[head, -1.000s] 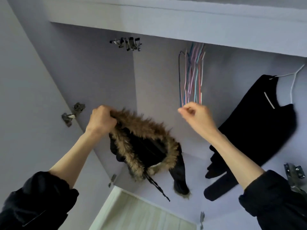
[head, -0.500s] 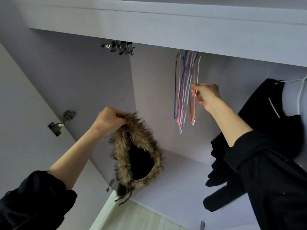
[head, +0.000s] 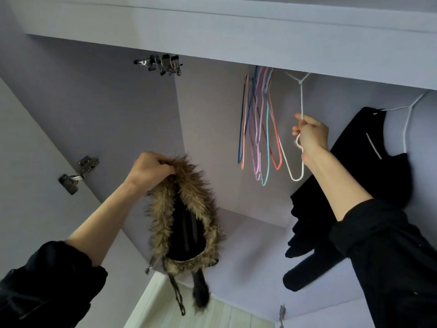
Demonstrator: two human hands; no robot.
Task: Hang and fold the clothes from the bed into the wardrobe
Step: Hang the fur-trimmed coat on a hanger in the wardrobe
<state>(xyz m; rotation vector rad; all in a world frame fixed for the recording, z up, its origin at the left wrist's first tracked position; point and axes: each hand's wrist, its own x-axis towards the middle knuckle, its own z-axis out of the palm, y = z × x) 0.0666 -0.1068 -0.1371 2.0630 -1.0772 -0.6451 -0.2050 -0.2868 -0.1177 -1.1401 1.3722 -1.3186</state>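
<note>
While your right hand (head: 311, 136) pinches the white hanger (head: 298, 147), unhook it clear of the coloured hangers (head: 257, 129); left hand (head: 151, 170) grips the fur hood (head: 186, 216), keep it open.

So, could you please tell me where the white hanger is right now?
In the head view, right of centre: the white hanger hangs inside the wardrobe between the coloured hangers and the black garment, gripped by the right hand.
</note>
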